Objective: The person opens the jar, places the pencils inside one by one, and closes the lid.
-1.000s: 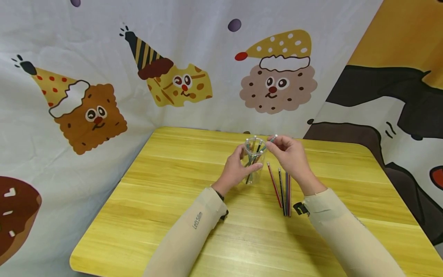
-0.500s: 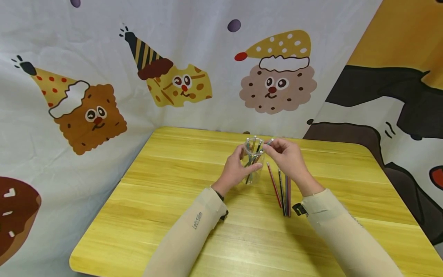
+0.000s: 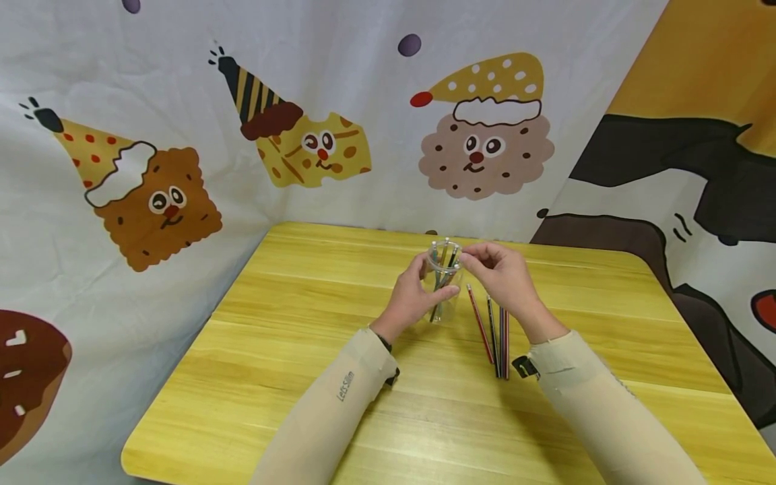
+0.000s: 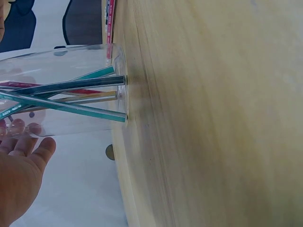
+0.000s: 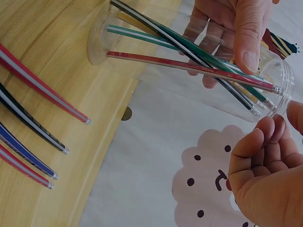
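Note:
A clear plastic jar (image 5: 96, 49) stands upright on the table with several pencils inside, among them a red pencil (image 5: 184, 66), a black pencil (image 4: 71, 86) and teal pencils (image 4: 83, 109). My left hand (image 3: 414, 296) grips the jar from its left side, thumb in front and fingers behind. Close to the rim on the right is my right hand (image 3: 502, 275); its fingers are loosely bent with nothing visible between them, and thumb and fingertips look slightly apart in the right wrist view. Whether that hand touches the rim cannot be told.
Right of the jar, several pencils lie on the wooden table (image 3: 291, 323): a red one (image 3: 480, 325), a black one (image 3: 494, 337), and a blue one (image 5: 28, 150) beside another red one (image 5: 24, 165). A printed cloth (image 3: 376, 81) hangs behind the table's back edge.
The teal pencil in my right fingers slid down into the jar and was let go. My right hand shifted slightly left toward the rim; my left hand stayed on the jar.

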Action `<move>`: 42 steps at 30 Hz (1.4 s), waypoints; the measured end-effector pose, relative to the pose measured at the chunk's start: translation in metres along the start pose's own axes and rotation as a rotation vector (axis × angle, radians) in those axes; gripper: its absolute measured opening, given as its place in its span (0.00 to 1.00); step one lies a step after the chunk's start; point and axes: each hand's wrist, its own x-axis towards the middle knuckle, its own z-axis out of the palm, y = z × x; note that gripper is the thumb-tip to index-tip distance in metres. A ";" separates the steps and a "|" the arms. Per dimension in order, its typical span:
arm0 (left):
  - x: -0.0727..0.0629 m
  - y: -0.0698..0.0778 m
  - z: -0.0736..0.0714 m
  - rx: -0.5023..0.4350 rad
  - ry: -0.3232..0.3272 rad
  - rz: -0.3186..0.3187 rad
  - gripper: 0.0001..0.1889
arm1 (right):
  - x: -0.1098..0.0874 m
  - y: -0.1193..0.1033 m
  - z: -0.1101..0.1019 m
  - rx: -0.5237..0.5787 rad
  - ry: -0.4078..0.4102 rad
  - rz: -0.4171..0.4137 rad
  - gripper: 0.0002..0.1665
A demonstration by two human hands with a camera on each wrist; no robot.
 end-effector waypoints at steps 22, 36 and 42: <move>0.000 0.001 0.001 0.010 0.003 -0.007 0.49 | -0.004 0.006 -0.009 -0.018 0.029 0.039 0.21; -0.001 0.002 0.001 0.014 0.000 -0.021 0.49 | -0.009 0.019 -0.014 -0.076 0.022 0.065 0.22; -0.001 0.001 0.001 0.020 0.002 -0.019 0.49 | -0.010 0.026 -0.014 -0.093 0.020 0.075 0.21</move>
